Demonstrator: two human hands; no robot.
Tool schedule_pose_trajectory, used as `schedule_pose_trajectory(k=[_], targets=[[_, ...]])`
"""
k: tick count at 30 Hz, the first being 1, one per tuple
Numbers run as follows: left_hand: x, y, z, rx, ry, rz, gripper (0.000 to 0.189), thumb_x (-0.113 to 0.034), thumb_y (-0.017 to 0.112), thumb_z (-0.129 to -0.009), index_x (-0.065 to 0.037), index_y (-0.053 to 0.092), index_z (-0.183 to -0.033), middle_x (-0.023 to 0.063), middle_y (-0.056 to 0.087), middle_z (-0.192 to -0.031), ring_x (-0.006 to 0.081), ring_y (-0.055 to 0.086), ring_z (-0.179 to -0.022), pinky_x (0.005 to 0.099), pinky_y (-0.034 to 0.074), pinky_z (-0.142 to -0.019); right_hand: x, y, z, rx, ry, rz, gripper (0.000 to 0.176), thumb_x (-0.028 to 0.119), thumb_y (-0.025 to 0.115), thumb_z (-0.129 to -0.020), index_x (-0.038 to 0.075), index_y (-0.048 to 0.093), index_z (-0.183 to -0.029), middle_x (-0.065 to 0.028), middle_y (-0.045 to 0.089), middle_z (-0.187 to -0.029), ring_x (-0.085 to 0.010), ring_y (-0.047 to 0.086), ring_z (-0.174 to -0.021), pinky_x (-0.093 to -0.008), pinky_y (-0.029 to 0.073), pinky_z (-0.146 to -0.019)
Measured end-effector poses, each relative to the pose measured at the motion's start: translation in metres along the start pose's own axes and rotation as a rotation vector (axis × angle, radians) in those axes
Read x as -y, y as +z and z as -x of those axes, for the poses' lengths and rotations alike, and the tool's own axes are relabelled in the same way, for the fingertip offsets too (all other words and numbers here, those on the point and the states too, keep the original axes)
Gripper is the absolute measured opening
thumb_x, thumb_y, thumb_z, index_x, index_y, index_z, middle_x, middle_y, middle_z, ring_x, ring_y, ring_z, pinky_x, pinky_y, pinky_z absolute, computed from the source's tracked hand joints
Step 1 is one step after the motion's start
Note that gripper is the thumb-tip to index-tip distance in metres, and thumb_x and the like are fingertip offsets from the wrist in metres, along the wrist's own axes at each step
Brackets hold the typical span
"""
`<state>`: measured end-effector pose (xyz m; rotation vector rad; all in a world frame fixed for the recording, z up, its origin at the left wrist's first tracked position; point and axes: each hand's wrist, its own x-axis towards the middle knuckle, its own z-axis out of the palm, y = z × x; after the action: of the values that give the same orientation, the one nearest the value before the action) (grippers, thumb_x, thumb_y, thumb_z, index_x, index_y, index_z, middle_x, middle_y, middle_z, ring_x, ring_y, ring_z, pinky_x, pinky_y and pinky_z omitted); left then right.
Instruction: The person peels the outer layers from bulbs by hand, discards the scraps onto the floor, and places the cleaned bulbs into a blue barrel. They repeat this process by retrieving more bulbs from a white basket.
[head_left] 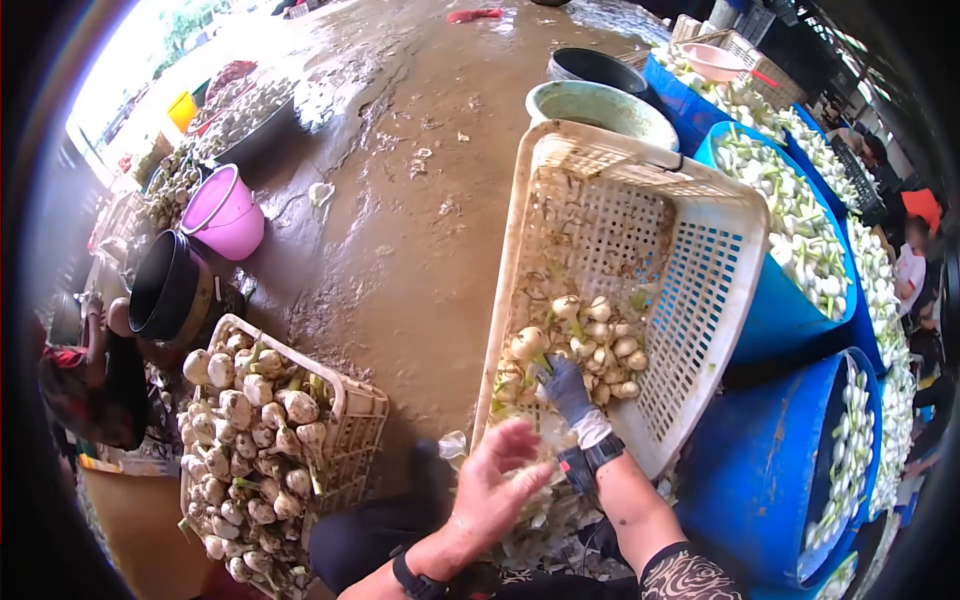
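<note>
My right hand (570,392), in a grey glove, reaches into a tilted white plastic crate (735,290). Its fingers are closed round the green stem of a garlic bulb (528,343). A pile of garlic bulbs (610,350) lies beside it in the crate's lower part. My left hand (497,485) is bare and held in front of the crate's near edge, fingers apart, with nothing in it. To the left stands a second crate (350,410), heaped with dirty garlic bulbs (250,420) that have roots and short stems.
Blue tubs (735,470) of trimmed white bulbs line the right side. A pale green tub (600,105) and a black tub (600,68) stand behind the crate. A pink bucket (225,212) and black bucket (170,290) are at left, near another person (95,370). The floor (400,250) is wet.
</note>
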<state>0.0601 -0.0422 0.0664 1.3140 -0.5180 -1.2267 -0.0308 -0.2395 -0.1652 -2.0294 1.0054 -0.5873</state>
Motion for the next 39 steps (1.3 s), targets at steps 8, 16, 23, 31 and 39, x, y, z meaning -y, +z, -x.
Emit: schedule_pose_trajectory(k=[8, 16, 23, 31, 39], targets=[[0.001, -0.002, -0.002, 0.012, -0.196, 0.211, 0.055, -0.043, 0.052, -0.092, -0.004, 0.044, -0.129, 0.0097, 0.060, -0.108, 0.0196, 0.060, -0.085, 0.0315, 0.048, -0.069, 0.163, -0.128, 0.089, 0.005, -0.399, 0.002, 0.037, 0.018, 0.073, -0.078, 0.001, 0.064, -0.110, -0.0206, 0.066, -0.092, -0.0345, 0.064, -0.083, -0.0349, 0.051, -0.070], [-0.018, 0.036, 0.030, 0.261, 0.027, 0.409, 0.029, -0.021, 0.056, -0.085, -0.003, 0.054, -0.108, 0.0066, 0.058, -0.086, 0.0159, 0.057, -0.073, 0.0254, 0.047, -0.062, 0.180, -0.155, 0.147, -0.130, -0.092, -0.958, 0.038, 0.041, 0.064, -0.088, 0.005, 0.056, -0.095, -0.0017, 0.060, -0.081, -0.0096, 0.056, -0.072, -0.0228, 0.046, -0.070], [0.032, 0.042, 0.048, 0.163, 0.507, -0.325, 0.061, 0.009, 0.074, -0.060, -0.008, 0.047, -0.112, 0.0025, 0.051, -0.101, 0.0136, 0.054, -0.094, 0.0293, 0.047, -0.085, 0.177, -0.118, 0.173, -0.171, 0.070, -0.629, 0.041, 0.038, 0.053, -0.096, 0.002, 0.058, -0.076, -0.0018, 0.050, -0.057, -0.0097, 0.043, -0.052, -0.0301, 0.036, -0.049], [0.061, 0.023, 0.038, 0.198, 0.236, 0.216, 0.061, 0.010, 0.072, -0.055, -0.007, 0.044, -0.107, 0.0082, 0.057, -0.106, 0.0184, 0.057, -0.096, 0.0326, 0.048, -0.089, 0.160, -0.109, 0.179, -0.145, -0.106, -0.373, 0.032, 0.025, 0.052, -0.097, -0.003, 0.060, -0.082, -0.0159, 0.057, -0.066, -0.0210, 0.049, -0.057, -0.0369, 0.040, -0.055], [0.056, 0.037, 0.044, 0.206, 0.266, 0.322, 0.058, 0.009, 0.070, -0.058, -0.004, 0.049, -0.110, 0.0104, 0.059, -0.108, 0.0219, 0.059, -0.099, 0.0355, 0.048, -0.090, 0.165, -0.129, 0.182, 0.110, 0.045, -0.668, 0.029, 0.027, 0.058, -0.094, -0.001, 0.061, -0.089, -0.0107, 0.057, -0.066, -0.0160, 0.048, -0.058, -0.0346, 0.042, -0.055]])
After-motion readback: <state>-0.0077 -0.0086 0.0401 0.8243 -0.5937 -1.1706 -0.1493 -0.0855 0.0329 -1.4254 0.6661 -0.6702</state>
